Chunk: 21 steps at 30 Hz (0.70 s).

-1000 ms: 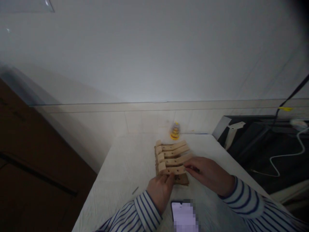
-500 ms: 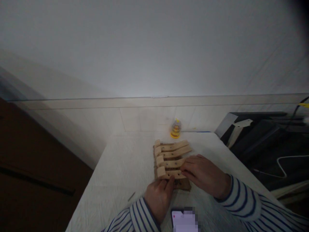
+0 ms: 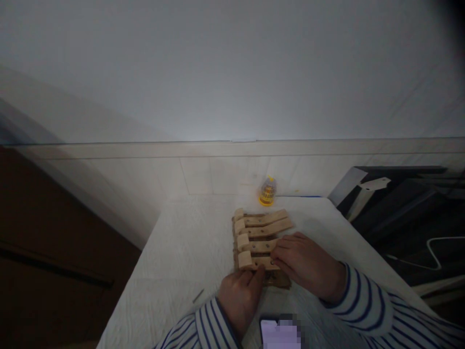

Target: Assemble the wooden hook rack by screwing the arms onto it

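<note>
Several pale wooden strips lie side by side on a flat brown board [image 3: 278, 279], each with a thick block at its left end and small holes or screws along it. My left hand [image 3: 241, 293] is closed at the near edge of the nearest wooden strip [image 3: 259, 262], its thumb pressed against the side. Over that strip's right part, my right hand [image 3: 305, 259] has its fingertips pinched together beside a hole. Whatever those fingers may hold is hidden. The right ends of the two nearer strips are covered by this hand.
At the table's far edge stands a small clear container [image 3: 267, 193] with a yellow base. A phone [image 3: 278, 334] lies near me, and a thin short rod [image 3: 198, 295] lies left of my left hand. Dark panels [image 3: 403, 208] and a white cable are at the right.
The view has shifted slightly, moving the board and strips a little rightward in the picture. Both hands stay at the nearest strip, the right fingertips slightly closer to its hole.
</note>
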Tool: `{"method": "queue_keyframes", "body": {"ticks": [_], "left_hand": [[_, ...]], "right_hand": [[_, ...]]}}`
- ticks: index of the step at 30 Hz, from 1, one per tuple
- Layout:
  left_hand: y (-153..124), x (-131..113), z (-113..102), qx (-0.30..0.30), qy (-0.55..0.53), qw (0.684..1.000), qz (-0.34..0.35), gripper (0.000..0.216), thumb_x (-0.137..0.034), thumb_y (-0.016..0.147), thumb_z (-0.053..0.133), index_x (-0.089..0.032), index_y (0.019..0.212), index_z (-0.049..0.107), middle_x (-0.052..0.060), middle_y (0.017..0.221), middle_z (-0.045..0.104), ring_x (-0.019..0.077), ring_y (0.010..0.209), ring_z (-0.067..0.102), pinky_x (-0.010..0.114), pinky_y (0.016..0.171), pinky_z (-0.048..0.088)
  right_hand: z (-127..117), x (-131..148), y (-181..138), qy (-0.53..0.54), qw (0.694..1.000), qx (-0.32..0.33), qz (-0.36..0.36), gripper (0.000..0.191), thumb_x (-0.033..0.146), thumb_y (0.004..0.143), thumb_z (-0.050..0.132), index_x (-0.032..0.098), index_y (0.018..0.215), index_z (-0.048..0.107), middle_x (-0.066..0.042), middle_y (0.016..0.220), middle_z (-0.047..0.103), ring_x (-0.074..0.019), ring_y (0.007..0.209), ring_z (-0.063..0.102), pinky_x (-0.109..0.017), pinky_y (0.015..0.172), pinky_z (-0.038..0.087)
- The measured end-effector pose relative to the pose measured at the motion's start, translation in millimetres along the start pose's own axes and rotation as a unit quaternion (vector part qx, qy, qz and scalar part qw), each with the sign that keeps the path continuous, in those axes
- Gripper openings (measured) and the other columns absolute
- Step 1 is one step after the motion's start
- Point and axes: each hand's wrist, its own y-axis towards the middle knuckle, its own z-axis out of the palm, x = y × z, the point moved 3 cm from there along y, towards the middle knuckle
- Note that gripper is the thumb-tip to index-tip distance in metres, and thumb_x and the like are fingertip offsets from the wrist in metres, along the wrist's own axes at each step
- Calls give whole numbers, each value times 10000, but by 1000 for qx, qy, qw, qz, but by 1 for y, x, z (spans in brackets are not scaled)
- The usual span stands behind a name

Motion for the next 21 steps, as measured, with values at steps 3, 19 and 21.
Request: {"method": "queue_keyframes", "body": {"ticks": [3,19,21], "left_hand": [[0,1,0,0,-6,1000,-5,272,-85,836,558,-81,1103,609,69,713,702,222,636,697,326,545,612],[-1,-3,-6,-107,-21,994,9,224,-151,937,413,-102,1056,597,42,634,675,191,535,672,286,474,572],[-3,-4,-14,-152,-31,988,5,203,-182,955,403,-121,1029,582,23,610,660,169,498,648,260,459,545]], "right_hand": [[0,1,0,-4,1000,7,0,133,134,854,609,173,761,695,-31,809,721,-207,801,658,-338,689,372],[-1,4,0,6,999,44,8,153,113,858,580,164,788,706,-51,860,727,-221,856,667,-342,726,392],[0,3,1,5,999,36,9,145,117,851,587,167,784,706,-50,855,728,-219,848,667,-341,728,389]]}}
